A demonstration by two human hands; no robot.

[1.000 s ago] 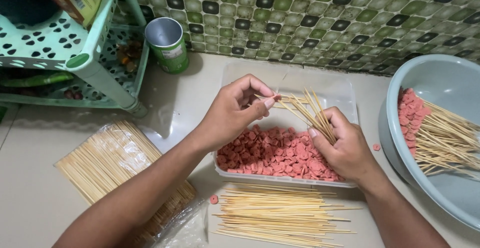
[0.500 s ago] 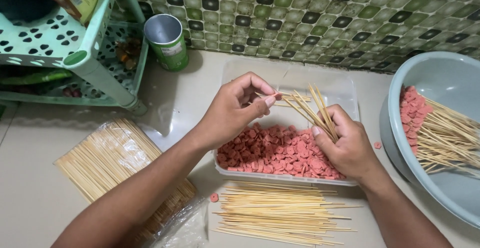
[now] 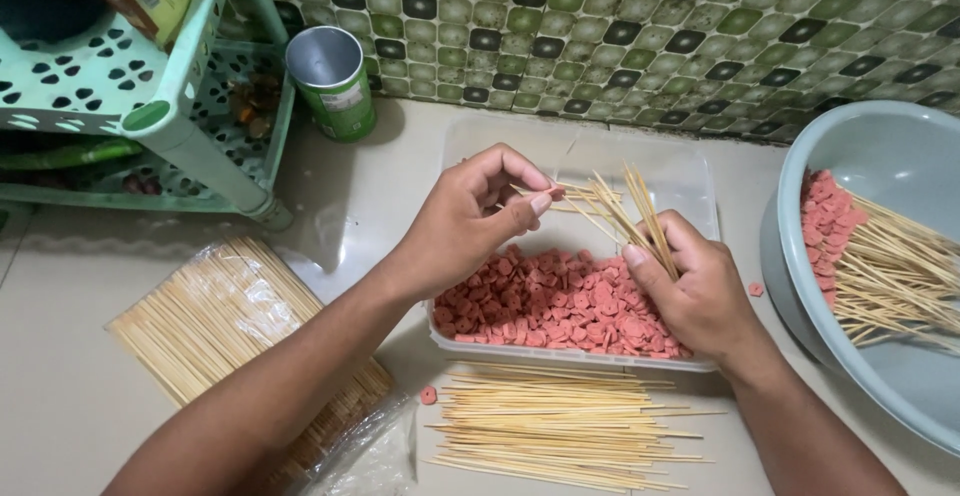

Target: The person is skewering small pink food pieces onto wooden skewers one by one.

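Note:
My right hand [image 3: 690, 286] grips a small bunch of bamboo skewers [image 3: 628, 208] that fan up and to the left over a clear plastic tray [image 3: 690, 181]. My left hand [image 3: 470, 218] pinches the tips of those skewers between thumb and fingers. Below both hands the tray holds a layer of pink sausage slices [image 3: 560, 301]. A loose pile of bare skewers [image 3: 560, 426] lies on the counter in front of the tray.
A grey basin [image 3: 890, 161] at the right holds loaded skewers [image 3: 880, 271]. A plastic pack of skewers [image 3: 215, 321] lies at the left. A green can [image 3: 335, 81] and a teal plastic rack [image 3: 150, 106] stand at the back left against a tiled wall. One slice [image 3: 428, 395] lies loose.
My left hand has shifted its fingers slightly along the skewer tips. The bunch in my right hand has tilted a little; nothing else moved.

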